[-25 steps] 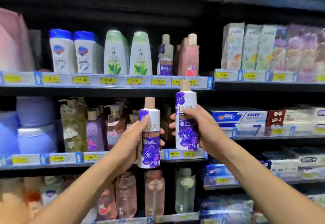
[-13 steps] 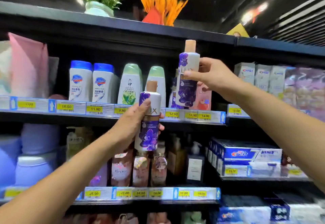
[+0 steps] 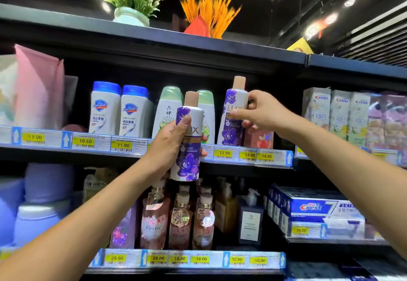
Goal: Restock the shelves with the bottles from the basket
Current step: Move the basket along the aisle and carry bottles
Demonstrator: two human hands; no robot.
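Upper shelf (image 3: 123, 148): right hand (image 3: 262, 113) grips its bottle (image 3: 231, 124) lower; left hand (image 3: 169, 146) grips another bottle (image 3: 189, 161).

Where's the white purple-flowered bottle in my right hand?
Right of centre in the head view: the right hand holds the white purple-flowered bottle above the 12.90 price tag, between a green-capped bottle and a pink bottle.

- Left bottle (image 3: 189, 148): white, purple flower label, tan cap; upright, in front of the shelf (image 3: 66, 154) edge
- Right bottle (image 3: 231, 122): same kind, slightly tilted, base at shelf level
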